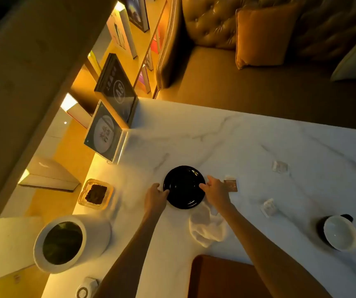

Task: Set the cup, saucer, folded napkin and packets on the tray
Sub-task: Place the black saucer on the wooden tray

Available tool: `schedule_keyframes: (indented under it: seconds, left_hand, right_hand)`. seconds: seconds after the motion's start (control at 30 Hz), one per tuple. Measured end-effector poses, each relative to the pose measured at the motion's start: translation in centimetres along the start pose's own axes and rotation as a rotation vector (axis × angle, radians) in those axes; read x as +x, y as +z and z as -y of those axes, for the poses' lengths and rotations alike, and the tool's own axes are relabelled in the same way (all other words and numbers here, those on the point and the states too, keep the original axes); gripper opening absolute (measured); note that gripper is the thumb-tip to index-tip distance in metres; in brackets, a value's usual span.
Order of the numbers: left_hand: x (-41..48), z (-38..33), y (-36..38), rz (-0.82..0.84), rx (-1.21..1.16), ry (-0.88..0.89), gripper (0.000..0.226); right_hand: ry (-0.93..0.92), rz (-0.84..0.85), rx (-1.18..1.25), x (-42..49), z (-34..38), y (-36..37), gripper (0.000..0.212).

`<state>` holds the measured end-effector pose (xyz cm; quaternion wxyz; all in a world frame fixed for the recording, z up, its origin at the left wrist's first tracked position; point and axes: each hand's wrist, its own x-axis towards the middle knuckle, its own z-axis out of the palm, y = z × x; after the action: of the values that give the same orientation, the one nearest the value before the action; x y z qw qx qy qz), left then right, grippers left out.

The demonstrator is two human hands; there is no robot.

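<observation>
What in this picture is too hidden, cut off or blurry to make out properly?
All head view:
- Tray: cut off by the bottom edge and crossed by the right forearm.
- Packets: too small and blurred to read.
- Napkin: partly under the right wrist.
- Right hand covers part of the brown packet.

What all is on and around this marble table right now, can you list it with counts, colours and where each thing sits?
Round black saucer: one, table centre, between both hands.
Crumpled white napkin: one, just near of the saucer.
Black cup with white inside: one, right.
Small packets: two pale, one brown by the right hand.
Brown wooden tray: one, near edge, nothing on it.
White cylindrical bin: one, left.
Amber glass ashtray: one, left.
Acrylic sign stands: two, far left.
White marble table: one.
Left hand, right hand: grip on saucer rim.
</observation>
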<state>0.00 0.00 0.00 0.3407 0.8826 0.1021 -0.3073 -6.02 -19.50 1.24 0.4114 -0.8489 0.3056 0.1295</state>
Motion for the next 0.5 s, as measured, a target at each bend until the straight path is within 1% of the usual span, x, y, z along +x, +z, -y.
schedule_keyframes:
  seconds: [0.1,0.2,0.27,0.37,0.5]
  left_hand:
    - [0.9,0.1,0.4,0.015,-0.118,-0.008,0.03]
    - [1.5,0.4,0.8,0.038,-0.193,-0.055,0.016]
    - [1.8,0.6,1.0,0.053,-0.255,-0.082,0.015]
    - [1.9,0.6,1.2,0.063,-0.304,-0.107,0.018]
    - [1.6,0.4,1.0,0.057,-0.275,-0.099,0.018]
  right_hand:
    - [0.024,-0.018,0.041,0.7,-0.3,0.7,0.015]
    - [0.055,-0.035,0.04,0.9,-0.3,1.3,0.014]
    - [0.059,-0.052,0.055,1.0,-0.3,1.3,0.014]
    - [0.083,-0.059,0.097,1.1,-0.4,1.2,0.016]
    - [0.086,-0.055,0.104,0.6,-0.1,1.0,0.017]
